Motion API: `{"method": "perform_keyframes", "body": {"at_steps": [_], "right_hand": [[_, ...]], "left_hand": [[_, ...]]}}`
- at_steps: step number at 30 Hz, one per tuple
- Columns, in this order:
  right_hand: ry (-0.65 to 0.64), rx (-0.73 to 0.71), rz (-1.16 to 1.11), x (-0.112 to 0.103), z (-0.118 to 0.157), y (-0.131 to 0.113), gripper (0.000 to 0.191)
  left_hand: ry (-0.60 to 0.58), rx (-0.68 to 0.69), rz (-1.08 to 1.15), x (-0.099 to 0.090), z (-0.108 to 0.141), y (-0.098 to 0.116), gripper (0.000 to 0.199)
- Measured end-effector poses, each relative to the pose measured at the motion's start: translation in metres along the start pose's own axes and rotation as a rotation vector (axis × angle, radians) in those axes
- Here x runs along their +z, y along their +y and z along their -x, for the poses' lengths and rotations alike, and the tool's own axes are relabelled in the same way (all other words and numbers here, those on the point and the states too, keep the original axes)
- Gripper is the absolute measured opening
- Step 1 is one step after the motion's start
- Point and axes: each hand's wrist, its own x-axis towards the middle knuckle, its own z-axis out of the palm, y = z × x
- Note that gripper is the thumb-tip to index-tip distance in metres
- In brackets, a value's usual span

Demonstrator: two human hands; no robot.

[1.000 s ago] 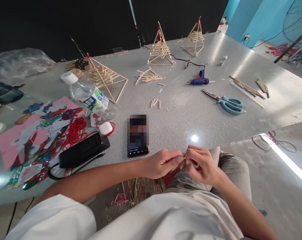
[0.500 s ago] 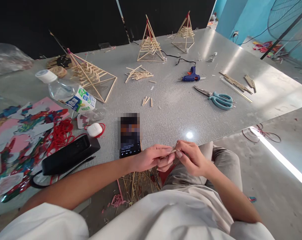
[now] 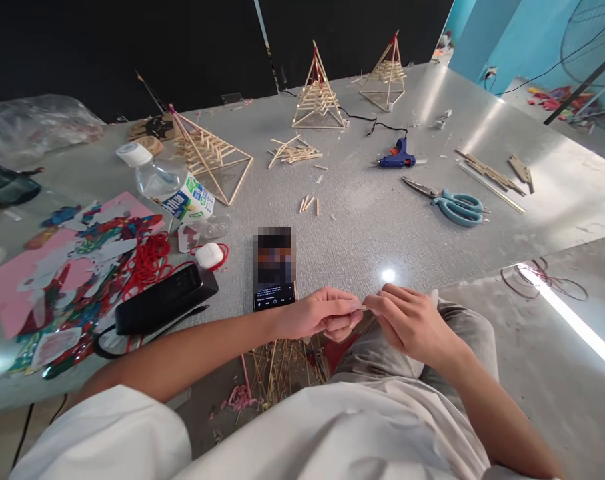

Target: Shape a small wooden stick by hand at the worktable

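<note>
Above my lap, at the table's front edge, my left hand [image 3: 332,313] pinches a short thin wooden stick [image 3: 363,307]. My right hand [image 3: 407,317] is closed on the stick's other end, its fingers curled over it; the fingers hide most of the stick. Short cut sticks [image 3: 309,204] lie on the grey table [image 3: 347,253] beyond my hands, with a pile of longer sticks [image 3: 297,153] behind them. A phone [image 3: 275,297] lies just left of my hands.
Stick pyramids [image 3: 319,100] stand at the back. A blue glue gun [image 3: 397,157] and scissors [image 3: 459,207] lie right. Left are a bottle [image 3: 177,193], a black case [image 3: 157,300], red cord [image 3: 149,257] and foil scraps. Loose sticks [image 3: 277,367] lie below the table edge.
My right hand has turned, its back now more upward, and its fingers cover more of the stick. The whole view has shifted, so table items appear further right.
</note>
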Motion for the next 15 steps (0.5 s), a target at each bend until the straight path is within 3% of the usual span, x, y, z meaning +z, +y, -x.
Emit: {"method": "perform_keyframes", "body": {"at_steps": [5, 8, 10, 11, 13, 15], "right_hand": [[0.106, -0.047, 0.055, -0.002, 0.007, 0.0, 0.025], [0.134, 0.024, -0.095, -0.006, 0.02, -0.011, 0.022], [0.022, 0.118, -0.248, -0.002, 0.032, -0.023, 0.012], [-0.1, 0.167, -0.311, 0.005, 0.038, -0.03, 0.022], [-0.331, 0.195, -0.345, 0.03, 0.049, -0.04, 0.037], [-0.424, 0.245, -0.206, 0.067, 0.056, -0.044, 0.038]], "left_hand": [[-0.031, 0.036, -0.011, -0.002, 0.001, -0.001, 0.033], [-0.019, 0.057, 0.008, -0.002, 0.0, -0.001, 0.031], [-0.004, 0.066, 0.041, -0.002, -0.001, -0.001, 0.034], [0.0, 0.07, 0.058, -0.002, -0.001, 0.0, 0.036], [0.005, 0.071, 0.08, -0.002, -0.002, 0.001, 0.038], [0.016, 0.068, 0.085, -0.001, -0.003, 0.001, 0.037]]}}
